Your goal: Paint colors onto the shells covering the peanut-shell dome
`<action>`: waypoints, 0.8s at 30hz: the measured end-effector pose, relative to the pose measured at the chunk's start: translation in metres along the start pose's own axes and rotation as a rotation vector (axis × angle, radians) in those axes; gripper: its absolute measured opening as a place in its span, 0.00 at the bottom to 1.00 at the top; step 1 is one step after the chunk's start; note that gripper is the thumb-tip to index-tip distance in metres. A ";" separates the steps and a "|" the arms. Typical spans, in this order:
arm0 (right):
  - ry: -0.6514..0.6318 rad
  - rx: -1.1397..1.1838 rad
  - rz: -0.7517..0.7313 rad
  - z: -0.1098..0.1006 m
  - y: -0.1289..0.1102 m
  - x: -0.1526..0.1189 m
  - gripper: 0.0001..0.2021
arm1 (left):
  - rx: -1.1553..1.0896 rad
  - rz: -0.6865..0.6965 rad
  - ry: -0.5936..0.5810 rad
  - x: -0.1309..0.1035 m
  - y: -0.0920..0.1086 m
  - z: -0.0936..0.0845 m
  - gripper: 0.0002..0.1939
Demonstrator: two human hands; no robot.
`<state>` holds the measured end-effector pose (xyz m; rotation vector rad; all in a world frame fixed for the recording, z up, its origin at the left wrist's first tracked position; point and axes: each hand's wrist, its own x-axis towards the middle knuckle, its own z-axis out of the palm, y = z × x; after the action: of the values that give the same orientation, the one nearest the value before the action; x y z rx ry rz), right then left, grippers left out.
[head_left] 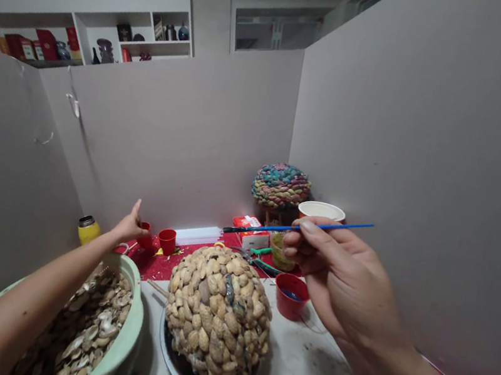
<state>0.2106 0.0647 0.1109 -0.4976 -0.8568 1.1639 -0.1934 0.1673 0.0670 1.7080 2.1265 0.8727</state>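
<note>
In my right hand point(338, 265) is a thin blue paintbrush point(267, 228), pinched between thumb and fingers, its dark bristles pointing left. Below it stands a red cup point(290, 298) with dark blue liquid inside. A ball covered in peanut shells point(215, 315) rests in a metal bowl point(169, 355); a few shells near its top carry dark blue paint. My left hand point(129, 226) reaches over to another red cup point(144, 237), one finger raised and the thumb stretched out in front of the cup. Whether it touches the cup, I cannot tell.
A green basin point(135, 315) of empty shells stands under my left forearm. Behind are a red cup point(167, 241), yellow bottle point(88, 229), white sticks point(198, 236), green-handled pliers point(253, 258) and a painted shell ball point(282, 186). Grey panels enclose the table.
</note>
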 end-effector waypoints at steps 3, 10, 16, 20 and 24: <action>-0.006 0.028 0.012 0.002 -0.005 0.000 0.15 | -0.004 0.102 0.123 -0.021 0.023 -0.027 0.40; 0.103 0.209 -0.063 0.013 -0.012 -0.005 0.19 | -0.132 0.448 0.213 -0.131 0.119 -0.063 0.61; 0.204 0.330 0.102 0.018 0.008 -0.038 0.15 | -0.200 0.770 0.134 -0.238 0.189 -0.030 0.57; 0.187 0.432 0.277 0.014 0.016 -0.063 0.16 | -0.170 1.001 0.134 -0.270 0.208 0.004 0.51; 0.215 0.432 0.389 0.004 0.016 -0.081 0.17 | -0.115 1.028 0.103 -0.279 0.212 0.028 0.47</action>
<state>0.1866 -0.0060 0.0754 -0.4294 -0.3101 1.5707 0.0628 -0.0648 0.1315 2.7297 1.0856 1.2809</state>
